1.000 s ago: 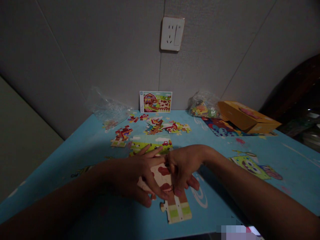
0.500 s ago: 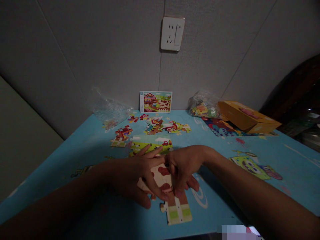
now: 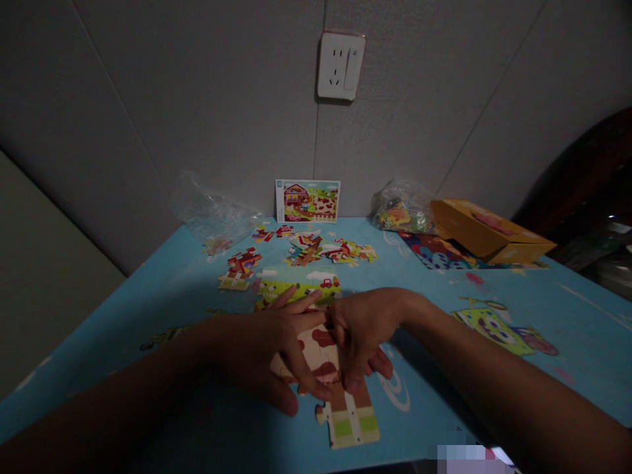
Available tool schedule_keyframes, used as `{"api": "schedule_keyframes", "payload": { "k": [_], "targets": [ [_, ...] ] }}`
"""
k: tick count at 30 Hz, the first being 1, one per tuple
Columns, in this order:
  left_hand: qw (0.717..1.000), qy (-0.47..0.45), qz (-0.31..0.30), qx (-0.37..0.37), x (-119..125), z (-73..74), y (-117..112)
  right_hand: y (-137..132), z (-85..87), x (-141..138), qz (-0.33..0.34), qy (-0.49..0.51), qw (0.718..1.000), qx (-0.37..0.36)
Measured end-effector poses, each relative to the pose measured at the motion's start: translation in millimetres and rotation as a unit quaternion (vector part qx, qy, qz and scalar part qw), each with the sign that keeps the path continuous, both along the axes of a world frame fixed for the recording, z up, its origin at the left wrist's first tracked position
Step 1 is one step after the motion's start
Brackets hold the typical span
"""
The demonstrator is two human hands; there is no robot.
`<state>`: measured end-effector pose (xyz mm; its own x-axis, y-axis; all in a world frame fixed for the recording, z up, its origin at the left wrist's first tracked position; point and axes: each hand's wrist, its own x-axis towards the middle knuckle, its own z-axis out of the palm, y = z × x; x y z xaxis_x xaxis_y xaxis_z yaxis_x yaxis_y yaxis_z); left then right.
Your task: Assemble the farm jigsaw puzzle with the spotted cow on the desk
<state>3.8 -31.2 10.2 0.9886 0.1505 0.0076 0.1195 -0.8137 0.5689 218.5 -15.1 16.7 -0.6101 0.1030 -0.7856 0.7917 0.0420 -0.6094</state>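
Note:
A partly joined jigsaw puzzle (image 3: 318, 349) lies before me, with a brown-spotted cow on it and green fields with a red tractor on its upper part. Across its left side rests my left hand (image 3: 276, 342), fingers spread and palm down. The curled fingers of my right hand (image 3: 363, 332) press down at the right side, with fingertips on a puzzle piece (image 3: 350, 415) showing a white fence, brown ground and green grass. That piece sticks out from the bottom edge toward me. My hands hide part of the puzzle, including much of its right edge.
Loose puzzle pieces (image 3: 303, 249) and a small joined cluster (image 3: 240, 268) lie farther back. A picture card (image 3: 309, 201) leans on the wall. Clear plastic bags (image 3: 217, 214) stand on both sides; an orange box (image 3: 494, 230) sits at right. The blue table's front edge is close.
The fence piece has slid very slightly toward me, its lower edge now a little nearer the table's front. Both hands stay almost where they were.

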Motion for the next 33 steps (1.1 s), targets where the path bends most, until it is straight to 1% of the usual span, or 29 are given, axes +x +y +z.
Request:
{"api": "schedule_keyframes", "payload": {
  "k": [5, 12, 24, 28, 33],
  "targets": [
    [1.0, -0.004, 0.01, -0.017, -1, 0.6, -1, 0, -0.3, 0, 0.001, -0.006, 1.0, 0.004],
    [1.0, -0.001, 0.0, -0.001, 0, 2.0, -1, -4, 1.7, -1, -0.022, -0.024, 0.999, 0.007],
    [1.0, 0.017, 0.0, -0.011, 0, 2.9, -1, -6, -3.4, 2, -0.049, 0.003, 0.999, -0.003],
    [1.0, 0.011, -0.011, -0.012, 0, 2.6, 0, -4, -1.7, 4, -0.033, -0.018, 0.999, -0.008],
    [1.0, 0.013, -0.017, -0.018, 0, 3.8, 0, -1, 4.5, 10, 0.025, -0.062, 0.998, 0.0]
  ]
}}
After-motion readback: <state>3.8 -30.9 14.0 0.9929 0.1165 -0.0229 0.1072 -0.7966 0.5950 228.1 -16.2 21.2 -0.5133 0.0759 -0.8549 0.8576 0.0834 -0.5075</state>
